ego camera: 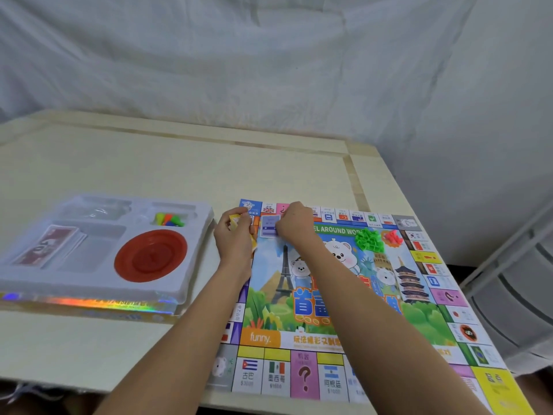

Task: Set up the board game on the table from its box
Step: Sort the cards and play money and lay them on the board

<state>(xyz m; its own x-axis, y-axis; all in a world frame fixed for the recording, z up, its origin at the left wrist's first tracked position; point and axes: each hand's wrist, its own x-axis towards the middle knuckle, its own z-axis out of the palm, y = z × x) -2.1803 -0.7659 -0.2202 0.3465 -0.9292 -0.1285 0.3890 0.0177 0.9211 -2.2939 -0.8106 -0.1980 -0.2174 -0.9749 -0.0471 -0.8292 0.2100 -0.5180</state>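
Game board (344, 295) flat on table (149, 169), right side. Box tray (191, 265) to its left. Left hand (236, 238) grips yellow cards (234, 220) at board's far-left corner; right hand (294, 224) curled, pinching purple card (268, 227) there.

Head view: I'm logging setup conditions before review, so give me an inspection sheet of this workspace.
Surface: pale table, bare at the far side.
Job's things: game board lies unfolded on the right; green pieces and red pieces heaped on it; purple cards lie near its far-left corner. White tray on the left holds a red dish, a card deck and coloured pawns.
Clutter: nothing seen.
Hands: left hand grips yellow cards; right hand is curled at the purple cards.
Cables: nothing seen.
Surroundings: white cloth backdrop.
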